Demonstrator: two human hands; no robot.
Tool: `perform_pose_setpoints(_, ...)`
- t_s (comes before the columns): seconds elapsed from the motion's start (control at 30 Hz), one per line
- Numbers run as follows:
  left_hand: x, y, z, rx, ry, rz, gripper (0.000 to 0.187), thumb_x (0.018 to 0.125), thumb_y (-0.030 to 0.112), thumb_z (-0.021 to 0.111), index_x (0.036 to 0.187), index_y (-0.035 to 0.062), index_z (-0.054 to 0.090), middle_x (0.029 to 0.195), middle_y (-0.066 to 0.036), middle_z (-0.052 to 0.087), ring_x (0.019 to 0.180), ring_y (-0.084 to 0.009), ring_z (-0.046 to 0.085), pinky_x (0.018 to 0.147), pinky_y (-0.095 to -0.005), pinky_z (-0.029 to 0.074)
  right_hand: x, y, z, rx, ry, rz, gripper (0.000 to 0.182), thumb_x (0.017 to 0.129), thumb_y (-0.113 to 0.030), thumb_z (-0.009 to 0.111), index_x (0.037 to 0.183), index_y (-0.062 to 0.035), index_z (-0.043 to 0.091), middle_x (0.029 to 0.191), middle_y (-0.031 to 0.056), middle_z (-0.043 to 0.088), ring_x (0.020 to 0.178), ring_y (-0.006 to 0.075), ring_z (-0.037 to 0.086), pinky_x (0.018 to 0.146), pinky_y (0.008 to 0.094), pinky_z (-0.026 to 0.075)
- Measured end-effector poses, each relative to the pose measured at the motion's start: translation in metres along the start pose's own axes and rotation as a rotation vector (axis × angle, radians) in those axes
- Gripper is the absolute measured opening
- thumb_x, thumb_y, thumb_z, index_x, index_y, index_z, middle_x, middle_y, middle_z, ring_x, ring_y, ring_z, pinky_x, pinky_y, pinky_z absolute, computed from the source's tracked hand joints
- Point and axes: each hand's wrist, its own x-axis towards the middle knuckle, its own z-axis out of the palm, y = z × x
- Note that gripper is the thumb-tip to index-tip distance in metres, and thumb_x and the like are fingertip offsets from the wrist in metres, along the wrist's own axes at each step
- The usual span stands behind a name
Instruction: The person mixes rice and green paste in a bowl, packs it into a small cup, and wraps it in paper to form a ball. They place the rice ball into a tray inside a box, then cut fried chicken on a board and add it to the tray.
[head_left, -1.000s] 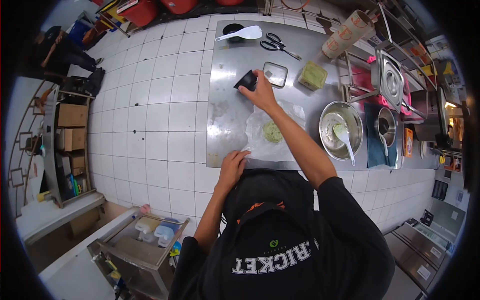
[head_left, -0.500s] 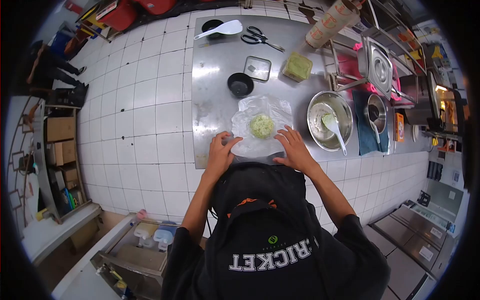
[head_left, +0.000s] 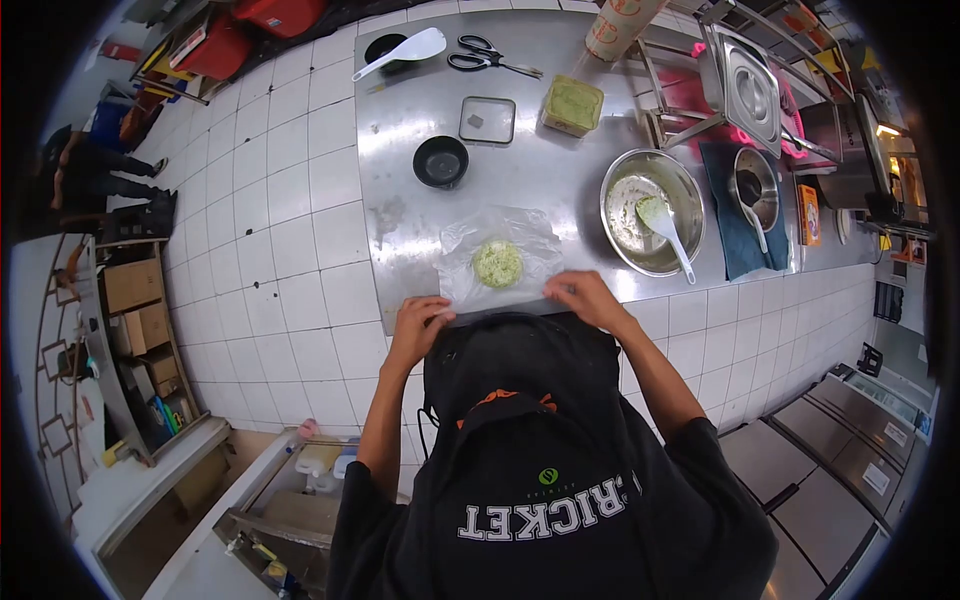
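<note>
A clear, crinkled plastic sheet [head_left: 535, 235] lies on the steel table near its front edge, with a round, flat pale-green patty [head_left: 498, 264] on it. At the sheet's near left corner, my left hand [head_left: 425, 322] pinches the edge between thumb and fingers. My right hand [head_left: 588, 298] has its thumb and forefinger closed on the near right corner. The patty sits between the hands, touched by neither. Behind the sheet stands a small black bowl [head_left: 441, 162].
On the steel table [head_left: 400, 215] are a steel bowl [head_left: 622, 235] with a white spatula [head_left: 675, 245], a green-filled container [head_left: 572, 106], a lid [head_left: 488, 120], scissors [head_left: 485, 62] and a white paddle [head_left: 415, 48]. A rack [head_left: 690, 130] stands right. Another person [head_left: 95, 165] is far left.
Both hands have closed from spread fingers onto the sheet's near corners. The view has shifted, so the table things appear further left and mostly higher.
</note>
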Motion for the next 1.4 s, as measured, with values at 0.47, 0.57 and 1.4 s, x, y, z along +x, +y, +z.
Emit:
perform_pose_setpoints(0.47,0.066,0.010,0.014,0.031,0.306,-0.351,0.030,0.092,0.029,0.068,0.096,-0.0008,0.070,0.092,-0.014,0.067,0.089,-0.0310,0.063,0.083,-0.0407,0.048,0.073,0.039,-0.011,-0.027,0.158,0.090,0.030,0.091,-0.030,0.069,0.092,0.0003,0.067,0.075,0.0078,0.064,0.071,0.0142,0.054,0.068,0.0325,0.046)
perform_pose_setpoints(0.57,0.061,0.051,0.019,0.383,0.689,-0.109,0.021,0.090,0.022,0.066,0.103,0.0045,0.068,0.106,-0.014,0.063,0.095,-0.0299,0.059,0.086,-0.0426,0.045,0.075,0.040,-0.011,-0.005,0.156,0.084,0.030,0.090,-0.029,0.069,0.093,0.0007,0.067,0.075,0.0093,0.064,0.071,0.0156,0.056,0.068,0.0336,0.046)
perform_pose_setpoints(1.4,0.042,0.069,0.070,0.574,0.136,0.332,0.045,0.085,0.026,0.068,0.125,0.0072,0.058,0.135,-0.014,0.050,0.129,-0.0314,0.044,0.101,-0.0502,0.037,0.084,-0.070,0.025,-0.852,0.105,-0.612,0.011,0.081,-0.019,0.062,0.077,-0.0094,0.067,0.089,0.0064,0.061,0.092,0.0250,0.057,0.082,0.0380,0.044)
